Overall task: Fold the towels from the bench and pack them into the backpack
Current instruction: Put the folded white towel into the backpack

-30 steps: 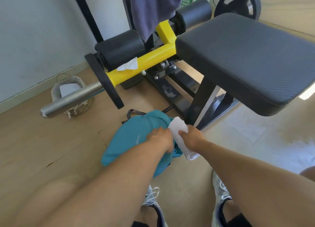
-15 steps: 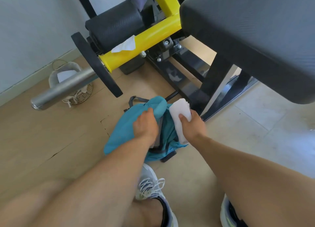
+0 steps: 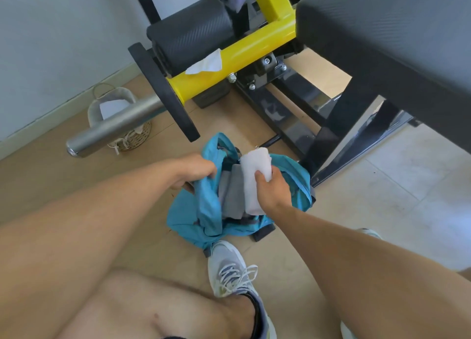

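In the middle of the frame a teal backpack lay open on the wooden floor, its mouth spread wide. The left hand gripped the left edge of the opening, fingers curled over the fabric and pulling it aside. The right hand held a folded white towel, thumb on its near face and fingers wrapped behind, with the towel standing partly inside the mouth of the backpack. Just left of it, inside the backpack, sat a folded grey towel, touching the white one. Above, across the upper right of the frame, ran the black padded bench, with a yellow frame bar at upper centre carrying a crumpled white tissue. A steel bar stuck out toward the left, and behind it a small woven basket stood by the wall. A white laced sneaker rested on the floor below the backpack.
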Demonstrator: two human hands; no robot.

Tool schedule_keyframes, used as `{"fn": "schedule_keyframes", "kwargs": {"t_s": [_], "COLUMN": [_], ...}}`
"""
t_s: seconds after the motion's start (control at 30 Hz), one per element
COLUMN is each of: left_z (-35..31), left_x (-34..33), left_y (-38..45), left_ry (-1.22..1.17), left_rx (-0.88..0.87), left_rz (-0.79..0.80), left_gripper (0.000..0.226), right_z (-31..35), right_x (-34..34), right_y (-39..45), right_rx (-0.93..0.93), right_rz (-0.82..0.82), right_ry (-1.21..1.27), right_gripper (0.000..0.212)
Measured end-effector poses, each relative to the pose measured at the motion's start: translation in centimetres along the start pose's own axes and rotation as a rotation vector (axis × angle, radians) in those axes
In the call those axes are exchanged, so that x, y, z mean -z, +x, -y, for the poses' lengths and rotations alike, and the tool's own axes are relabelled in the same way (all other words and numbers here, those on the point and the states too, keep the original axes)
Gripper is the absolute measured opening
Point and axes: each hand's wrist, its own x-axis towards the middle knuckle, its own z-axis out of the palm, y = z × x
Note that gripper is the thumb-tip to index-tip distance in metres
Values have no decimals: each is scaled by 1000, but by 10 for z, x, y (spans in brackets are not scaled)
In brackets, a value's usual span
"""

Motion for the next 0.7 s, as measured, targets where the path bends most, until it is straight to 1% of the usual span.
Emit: {"fn": "schedule_keyframes", "kwargs": {"t_s": [0.07,0.1,0.2,0.3,0.37,0.43,0.53,0.6,0.7], "left_z": [-1,-2,1,8,14,21,29,30,29], "left_x": [-2,-3,3,12,15,16,14,13,14], "left_y": [4,4,1,-1,0,2,4,3,3], "left_ry": [-39,-33,17,64,71,63,67,48,0], "left_rx": [-19,-37,-54,-65,-81,-87,-117,-136,-153], "left_rz": [-1,-13,-29,-17,-9,32,93,124,130], "left_gripper": [17,19,15,20,23,26,26,26,29], "right_z": [9,12,20,14,8,3,2,3,7], "right_x": [-14,-20,-41,-55,-57,-57,-60,-68,-80], "right_y": [-1,-1,0,4,5,8,6,1,-2], "right_rx": [-33,-63,-184,-213,-224,-207,-151,-108,-126], "right_rz": [48,76,182,246,239,216,203,242,274], "right_ry": [67,119,269,208,158,128,86,59,97], "right_gripper": [48,47,47,54,59,62,62,60,57]}}
